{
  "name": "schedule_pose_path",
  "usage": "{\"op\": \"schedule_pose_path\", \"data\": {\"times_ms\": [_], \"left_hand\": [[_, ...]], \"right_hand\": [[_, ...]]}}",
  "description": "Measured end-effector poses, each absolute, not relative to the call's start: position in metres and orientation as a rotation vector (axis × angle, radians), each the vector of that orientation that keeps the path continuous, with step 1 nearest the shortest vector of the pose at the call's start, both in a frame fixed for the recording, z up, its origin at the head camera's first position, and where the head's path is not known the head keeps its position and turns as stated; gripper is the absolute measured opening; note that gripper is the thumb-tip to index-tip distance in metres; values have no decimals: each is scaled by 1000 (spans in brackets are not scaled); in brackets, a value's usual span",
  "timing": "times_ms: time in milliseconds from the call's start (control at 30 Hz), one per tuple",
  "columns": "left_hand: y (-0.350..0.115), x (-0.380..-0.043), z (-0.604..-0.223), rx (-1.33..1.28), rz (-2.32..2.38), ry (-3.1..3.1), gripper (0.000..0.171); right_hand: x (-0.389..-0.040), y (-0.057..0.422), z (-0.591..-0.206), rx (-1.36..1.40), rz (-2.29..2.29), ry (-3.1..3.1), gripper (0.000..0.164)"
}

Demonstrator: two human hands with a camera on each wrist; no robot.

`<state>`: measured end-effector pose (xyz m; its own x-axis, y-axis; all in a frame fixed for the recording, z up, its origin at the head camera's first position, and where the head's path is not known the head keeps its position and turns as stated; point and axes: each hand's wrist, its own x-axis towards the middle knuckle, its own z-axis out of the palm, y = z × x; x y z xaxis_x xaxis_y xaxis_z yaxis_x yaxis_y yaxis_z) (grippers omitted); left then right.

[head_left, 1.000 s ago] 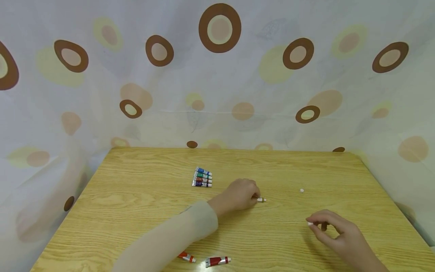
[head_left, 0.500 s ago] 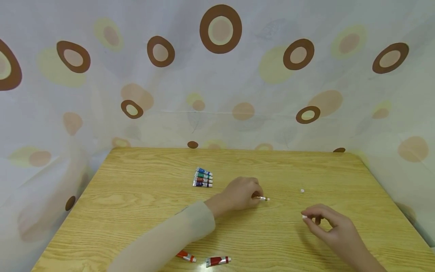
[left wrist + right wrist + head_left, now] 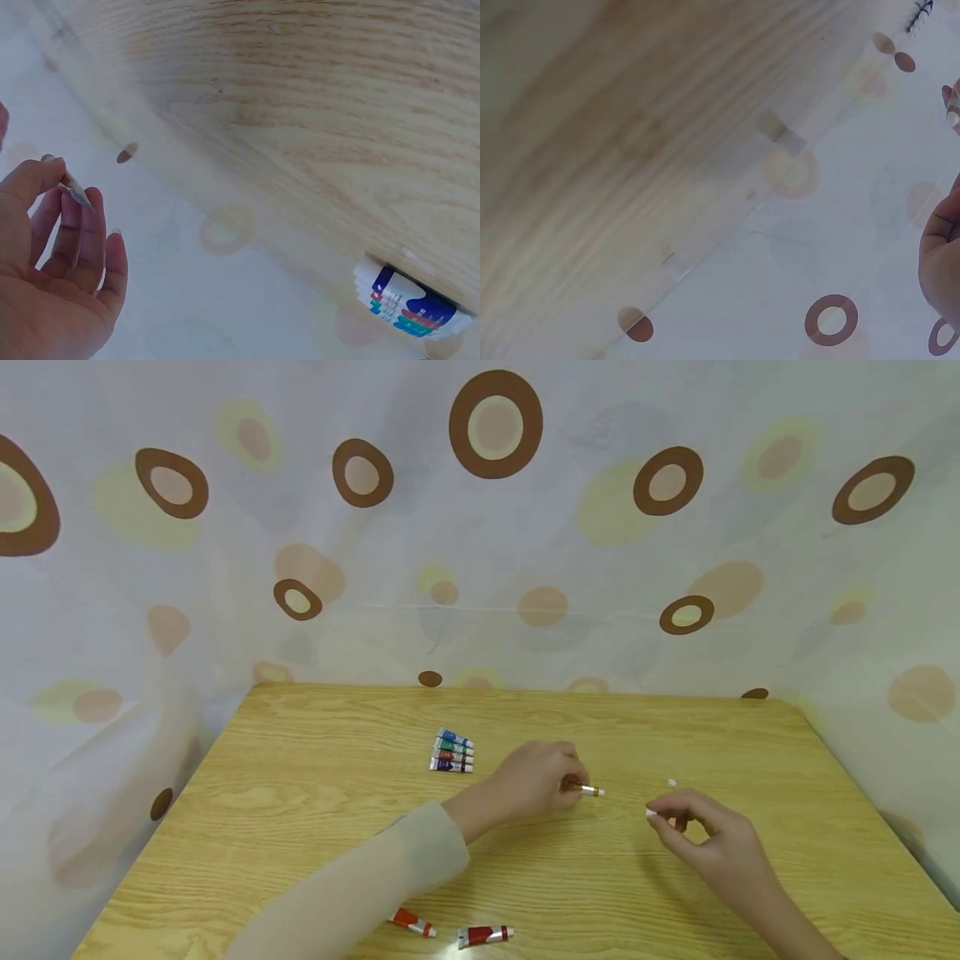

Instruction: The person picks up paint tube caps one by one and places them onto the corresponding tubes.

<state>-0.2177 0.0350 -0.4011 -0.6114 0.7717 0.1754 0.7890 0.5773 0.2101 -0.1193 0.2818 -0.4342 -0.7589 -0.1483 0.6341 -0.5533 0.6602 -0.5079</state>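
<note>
My left hand (image 3: 534, 782) grips a small paint tube (image 3: 591, 791) with a brownish-gold band, its white nozzle end pointing right. Part of the tube is hidden by the fingers in the head view; the left wrist view shows it between thumb and fingers. To the right, my right hand (image 3: 716, 843) pinches a small white cap (image 3: 651, 812) between thumb and index finger, a short distance from the tube's end. Another small white cap (image 3: 671, 783) lies on the table just beyond the right hand. Only part of the right hand shows in the right wrist view.
Several paint tubes (image 3: 452, 752) in blue, green, brown-red and dark violet lie in a row left of centre. An orange-red tube (image 3: 411, 922), partly behind the left sleeve, and a dark red tube (image 3: 486, 936) lie near the front. A patterned curtain (image 3: 495, 543) surrounds the wooden table (image 3: 337, 735).
The right hand has moved left and away from me with its cap, closer to the tube. The left hand has shifted slightly right and raised the tube a little, showing more of it.
</note>
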Motion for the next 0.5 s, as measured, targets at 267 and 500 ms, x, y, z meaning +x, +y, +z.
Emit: {"op": "schedule_pose_path", "data": {"times_ms": [267,500], "left_hand": [[27,-214,-390,-1358,-471,-2699,12],[23,-212,-383,-1361,-509,-2662,12]], "right_hand": [[-127,269,-427,533,986,-2331,35],[-134,260,-423,573,982,-2313,30]]}}
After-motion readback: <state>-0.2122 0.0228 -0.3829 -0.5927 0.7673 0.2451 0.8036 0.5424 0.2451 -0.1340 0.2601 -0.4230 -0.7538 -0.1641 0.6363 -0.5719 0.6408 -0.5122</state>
